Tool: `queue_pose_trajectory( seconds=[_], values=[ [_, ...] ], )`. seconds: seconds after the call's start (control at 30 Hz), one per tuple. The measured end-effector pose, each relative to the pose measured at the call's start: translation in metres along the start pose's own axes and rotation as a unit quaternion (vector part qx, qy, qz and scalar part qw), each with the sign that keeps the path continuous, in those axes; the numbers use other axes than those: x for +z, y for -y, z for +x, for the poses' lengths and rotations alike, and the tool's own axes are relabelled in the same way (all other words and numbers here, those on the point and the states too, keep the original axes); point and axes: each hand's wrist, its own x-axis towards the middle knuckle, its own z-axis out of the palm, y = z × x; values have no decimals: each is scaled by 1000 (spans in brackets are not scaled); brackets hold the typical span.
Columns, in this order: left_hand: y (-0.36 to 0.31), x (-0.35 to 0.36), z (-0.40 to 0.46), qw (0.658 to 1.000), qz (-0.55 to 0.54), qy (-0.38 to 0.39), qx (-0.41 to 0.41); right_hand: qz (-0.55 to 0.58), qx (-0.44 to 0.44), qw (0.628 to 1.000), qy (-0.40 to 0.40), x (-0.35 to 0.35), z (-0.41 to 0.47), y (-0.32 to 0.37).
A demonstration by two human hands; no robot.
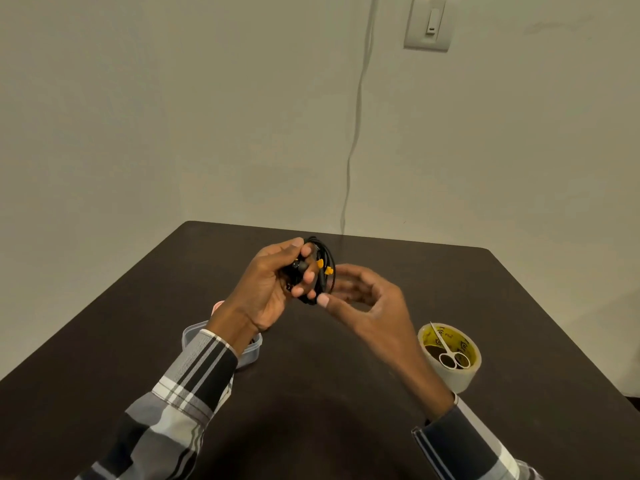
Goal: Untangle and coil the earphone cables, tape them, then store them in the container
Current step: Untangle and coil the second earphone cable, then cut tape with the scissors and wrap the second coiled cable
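A black earphone cable (pixel 325 263) with orange parts is wound into a coil, held up above the dark table (pixel 311 393). My left hand (pixel 273 289) grips the coil, fingers curled round it and an earbud showing between them. My right hand (pixel 363 299) is beside the coil on its right, thumb tip touching the coil's lower edge, fingers loosely curved behind it. A clear plastic container (pixel 249 351) stands on the table below my left wrist, mostly hidden by the arm. A roll of clear tape (pixel 450 356) stands to the right.
Small white scissors (pixel 448 355) lie across the top of the tape roll. A thin cable (pixel 356 116) hangs down the wall behind the table, and a wall switch (pixel 429 22) is at the top right. The table's far edge lies just beyond my hands.
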Motion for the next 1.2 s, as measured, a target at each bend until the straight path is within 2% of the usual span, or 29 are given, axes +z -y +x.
queue_pose_trajectory(
  seconds=[0.13, 0.33, 0.57, 0.63, 0.77, 0.83, 0.97, 1.07, 1.2],
  values=[
    [-1, 3, 0, 1000, 4, -12, 1, 94, 59, 993, 25, 7, -3, -13],
    [1, 11, -1, 998, -55, 20, 10, 111, 34, 992, -48, 4, 5, -24],
    [1, 13, 1, 989, -104, 110, -6, 87, -7, 996, 24, 16, 2, -22],
    [0, 11, 2, 989, -82, 120, -12, 37, -9, 998, 41, 10, 4, -20],
    [-4, 12, 0, 996, -8, 86, -22, -95, 43, 990, 91, -12, 8, -17],
    [-3, 14, -2, 997, 16, 72, -26, -120, 52, 989, 73, -30, 10, -10],
    [11, 15, 0, 994, 82, 60, -29, -149, 46, 988, -21, -80, 10, 3],
    [23, 20, 3, 993, 89, 68, -23, -249, 61, 965, -48, -119, 7, 9],
    [42, 31, 9, 993, 82, 80, -24, -388, 136, 912, -8, -149, -7, 4]
  ],
)
